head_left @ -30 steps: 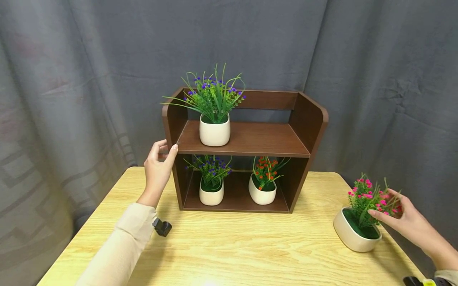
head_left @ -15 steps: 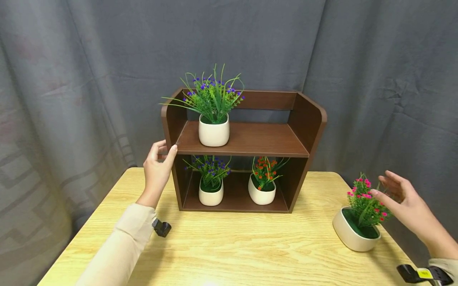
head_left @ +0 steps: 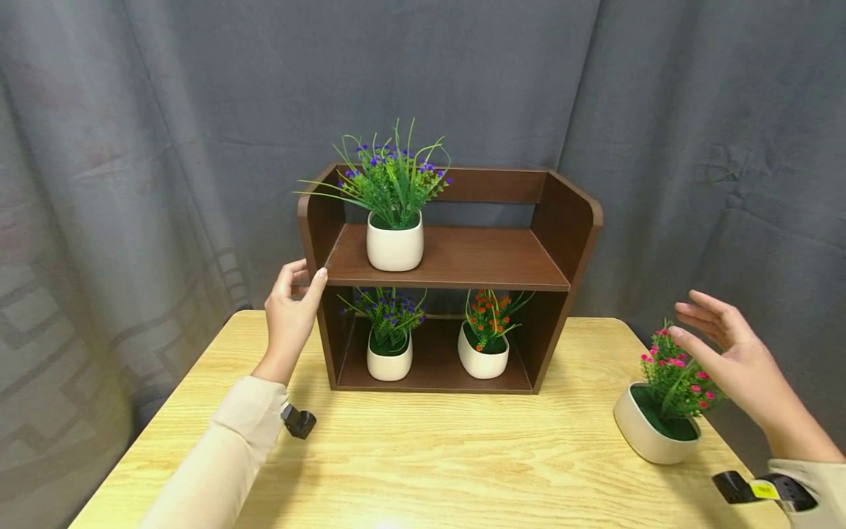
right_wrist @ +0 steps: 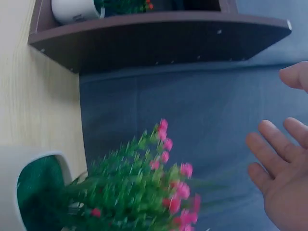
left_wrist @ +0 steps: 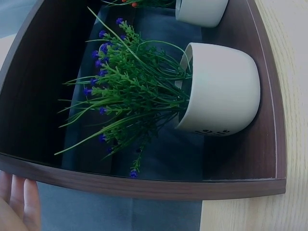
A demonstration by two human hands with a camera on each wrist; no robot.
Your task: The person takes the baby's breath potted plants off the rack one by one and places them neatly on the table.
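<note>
A dark brown two-tier shelf stands on the table. My left hand holds its left side panel, thumb at the front edge and fingers along the outer face. On the upper tier is a white pot of purple flowers. Below it, another purple-flowered pot shares the lower tier with an orange-flowered pot. My right hand is raised with relaxed fingers, holding nothing, beside and overlapping the pink-flowered plant in the head view. That plant's white pot sits near the table's right edge.
The light wood table carries everything. Grey curtains hang directly behind the shelf and close round both sides. Wrist cameras, one on the left wrist and one on the right, stick out over the table.
My right hand has drawn away from the pink flowers, rising and shifting slightly left, its fingers more spread from the plant. The left hand and shelf stay put.
</note>
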